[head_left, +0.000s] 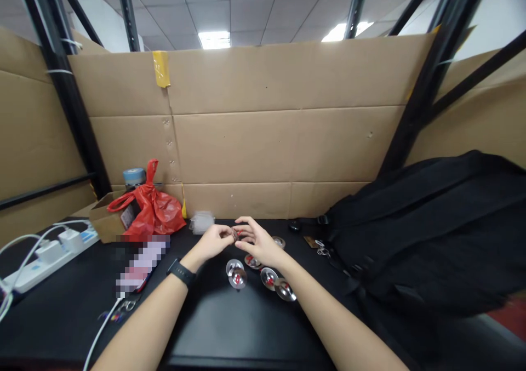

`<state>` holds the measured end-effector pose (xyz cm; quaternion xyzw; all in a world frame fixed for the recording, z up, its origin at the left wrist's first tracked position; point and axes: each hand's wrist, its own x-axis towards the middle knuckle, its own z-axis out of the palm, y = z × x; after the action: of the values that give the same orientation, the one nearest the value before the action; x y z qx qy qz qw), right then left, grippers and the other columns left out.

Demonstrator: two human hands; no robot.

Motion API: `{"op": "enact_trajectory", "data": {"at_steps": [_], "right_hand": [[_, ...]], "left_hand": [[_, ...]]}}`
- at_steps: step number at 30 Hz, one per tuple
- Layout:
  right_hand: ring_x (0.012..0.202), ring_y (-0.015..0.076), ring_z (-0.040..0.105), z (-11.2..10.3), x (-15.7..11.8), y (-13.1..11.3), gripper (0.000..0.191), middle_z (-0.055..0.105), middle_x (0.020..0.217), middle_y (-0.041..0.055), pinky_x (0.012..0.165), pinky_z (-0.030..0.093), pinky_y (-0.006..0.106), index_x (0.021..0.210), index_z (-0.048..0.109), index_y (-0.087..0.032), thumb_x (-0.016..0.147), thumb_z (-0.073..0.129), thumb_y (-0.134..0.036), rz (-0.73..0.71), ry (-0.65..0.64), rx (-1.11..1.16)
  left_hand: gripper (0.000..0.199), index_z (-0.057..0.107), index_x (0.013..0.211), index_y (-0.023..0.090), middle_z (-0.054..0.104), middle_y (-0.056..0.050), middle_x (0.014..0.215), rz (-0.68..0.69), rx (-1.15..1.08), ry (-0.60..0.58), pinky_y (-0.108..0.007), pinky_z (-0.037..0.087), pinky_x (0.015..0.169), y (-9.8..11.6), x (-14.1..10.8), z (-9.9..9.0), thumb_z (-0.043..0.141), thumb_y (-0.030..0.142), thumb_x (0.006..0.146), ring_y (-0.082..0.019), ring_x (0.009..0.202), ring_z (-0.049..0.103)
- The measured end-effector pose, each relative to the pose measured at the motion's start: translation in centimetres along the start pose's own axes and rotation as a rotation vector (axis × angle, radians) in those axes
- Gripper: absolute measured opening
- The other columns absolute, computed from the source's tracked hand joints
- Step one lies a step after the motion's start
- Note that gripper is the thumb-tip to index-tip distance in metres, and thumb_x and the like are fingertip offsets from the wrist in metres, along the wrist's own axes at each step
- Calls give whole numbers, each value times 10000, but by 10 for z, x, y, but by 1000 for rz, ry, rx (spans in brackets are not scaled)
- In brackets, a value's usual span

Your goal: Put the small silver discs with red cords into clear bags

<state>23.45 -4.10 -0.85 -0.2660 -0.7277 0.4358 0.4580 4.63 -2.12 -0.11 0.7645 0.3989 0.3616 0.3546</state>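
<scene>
My left hand (215, 240) pinches a small shiny metal disc (234, 234) between thumb and fingers, above the black table (222, 332). Close on its right is my right hand (261, 243), with fingers stretched and apart and the tips beside the disc; whether they touch it I cannot tell. Below the hands lie two overlapping silver discs (237, 278) with a red centre. Under my right hand and forearm are several more discs (269, 278), some with red parts, one partly hidden by the arm. A dark watch (182, 273) is on my left wrist.
A clear plastic bundle (201, 222) lies behind my left hand. To the left are a red plastic bag (158, 209), a cardboard box (107, 217), a phone (143, 264) with a cable, and a power strip (53, 258). A black backpack (435, 234) takes up the right side.
</scene>
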Motion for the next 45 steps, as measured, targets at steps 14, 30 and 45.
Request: {"op": "enact_trajectory", "data": {"at_steps": [14, 30, 45], "right_hand": [[824, 222, 708, -120, -20, 29, 237, 768, 851, 68, 791, 532, 316, 905, 749, -180, 674, 771, -229, 356, -7, -799], [1070, 247, 640, -99, -16, 15, 400, 706, 1176, 74, 952, 475, 356, 1078, 744, -223, 694, 793, -323, 242, -188, -781], [915, 195, 648, -49, -9, 4, 232, 716, 1036, 57, 814, 501, 304, 1021, 730, -205, 802, 700, -277, 128, -367, -675]], "left_hand": [[133, 755, 703, 168, 744, -26, 705, -7, 614, 29, -210, 467, 630, -24, -8, -63, 627, 197, 685, -160, 673, 681], [95, 742, 708, 181, 722, -2, 670, 3, 538, -28, -209, 444, 592, -40, -4, -63, 682, 254, 700, -139, 628, 658], [188, 706, 875, 169, 711, -48, 794, 209, 671, -81, -244, 452, 666, 3, -7, -16, 529, 175, 814, -164, 704, 638]]}}
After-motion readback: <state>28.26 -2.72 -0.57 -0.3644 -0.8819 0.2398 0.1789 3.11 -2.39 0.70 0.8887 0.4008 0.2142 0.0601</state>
